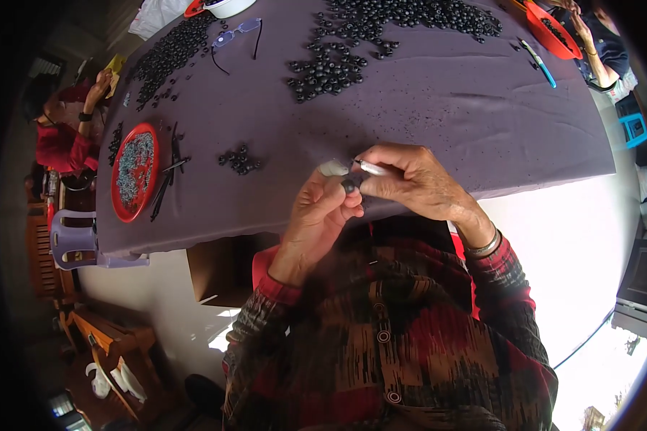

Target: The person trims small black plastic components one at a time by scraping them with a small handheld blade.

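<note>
Head view: left hand (323, 212) pinches a small round black bead (350, 185) in a narrow grip; right hand (410, 179), grip closed on a thin silvery tool (372, 169), touches it above the purple-clothed desk (424, 108).

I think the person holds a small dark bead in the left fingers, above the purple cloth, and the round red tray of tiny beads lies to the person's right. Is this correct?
Not quite. In the head view the round red tray of tiny beads lies to the person's left, not right. The rest holds: the left hand pinches a small dark bead above the purple cloth, while the right hand holds a thin silvery tool to it.
</note>
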`<state>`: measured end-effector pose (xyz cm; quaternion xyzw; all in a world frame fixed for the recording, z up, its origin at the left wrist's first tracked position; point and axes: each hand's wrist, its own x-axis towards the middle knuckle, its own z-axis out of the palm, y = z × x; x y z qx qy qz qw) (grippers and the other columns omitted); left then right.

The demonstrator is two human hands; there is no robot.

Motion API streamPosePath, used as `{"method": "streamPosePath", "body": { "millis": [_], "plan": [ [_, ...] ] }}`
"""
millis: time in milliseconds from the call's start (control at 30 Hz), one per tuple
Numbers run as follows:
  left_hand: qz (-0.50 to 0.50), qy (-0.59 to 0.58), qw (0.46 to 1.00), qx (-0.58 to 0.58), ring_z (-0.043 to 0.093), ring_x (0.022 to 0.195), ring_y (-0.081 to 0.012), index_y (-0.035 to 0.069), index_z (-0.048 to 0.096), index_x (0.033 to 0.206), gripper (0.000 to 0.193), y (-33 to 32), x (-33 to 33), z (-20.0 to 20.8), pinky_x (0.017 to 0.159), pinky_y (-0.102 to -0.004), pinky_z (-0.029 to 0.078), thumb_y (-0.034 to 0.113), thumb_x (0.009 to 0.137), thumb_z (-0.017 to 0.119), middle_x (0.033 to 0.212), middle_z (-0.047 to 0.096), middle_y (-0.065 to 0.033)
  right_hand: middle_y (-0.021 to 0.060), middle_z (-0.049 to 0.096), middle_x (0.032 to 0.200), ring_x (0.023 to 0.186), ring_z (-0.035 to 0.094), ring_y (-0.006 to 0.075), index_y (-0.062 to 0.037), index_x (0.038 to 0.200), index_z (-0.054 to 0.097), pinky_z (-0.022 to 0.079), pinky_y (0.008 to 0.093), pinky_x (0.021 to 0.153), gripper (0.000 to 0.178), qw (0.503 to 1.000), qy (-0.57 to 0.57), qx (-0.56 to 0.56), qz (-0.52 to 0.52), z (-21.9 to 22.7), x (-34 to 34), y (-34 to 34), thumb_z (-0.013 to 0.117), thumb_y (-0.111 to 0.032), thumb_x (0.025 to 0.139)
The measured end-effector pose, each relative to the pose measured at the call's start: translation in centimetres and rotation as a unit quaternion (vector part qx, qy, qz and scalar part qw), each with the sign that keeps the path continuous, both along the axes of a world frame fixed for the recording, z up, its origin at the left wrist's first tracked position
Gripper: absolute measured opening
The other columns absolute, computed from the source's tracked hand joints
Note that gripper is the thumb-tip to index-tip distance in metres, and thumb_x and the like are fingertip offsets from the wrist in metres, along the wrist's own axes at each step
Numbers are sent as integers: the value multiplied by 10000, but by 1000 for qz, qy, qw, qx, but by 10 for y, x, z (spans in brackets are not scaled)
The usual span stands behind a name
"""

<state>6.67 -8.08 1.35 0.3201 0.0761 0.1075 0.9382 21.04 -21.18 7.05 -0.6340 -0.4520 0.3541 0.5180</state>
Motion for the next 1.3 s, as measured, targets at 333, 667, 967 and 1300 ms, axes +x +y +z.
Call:
{"method": "streamPosePath", "body": {
  "millis": [333,667,967,1300],
  "plan": [
    [-43,-1,999,1,531,796,-110,61,485,1175,296,-4,-1,0,701,-275,491,105,899,580,975,555,-19,22,596,738,688,589,71,25,827,623,497,243,619,107,992,120,48,0,-8,-15,10,619,-64,886],
    [-32,-8,998,-47,544,815,-90,51,491,1155,283,-2,0,7,704,-251,493,110,895,587,951,555,-14,68,633,720,654,594,82,16,915,631,506,246,607,129,995,-26,75,-52,-3,-30,16,638,-107,877],
    [-83,-15,996,-37,586,781,-91,51,452,1247,401,12,-5,0,665,-242,515,82,877,605,981,582,-22,17,628,760,679,567,70,-4,865,637,478,234,618,120,979,199,28,40,-1,-25,20,625,-118,897],
    [-32,-18,999,-38,519,801,-75,64,445,1258,418,18,-5,10,684,-223,451,134,883,618,992,548,7,-17,632,702,567,466,-6,-24,917,648,306,156,437,117,984,136,117,1,-13,-33,36,623,-138,902]
  ]
}}
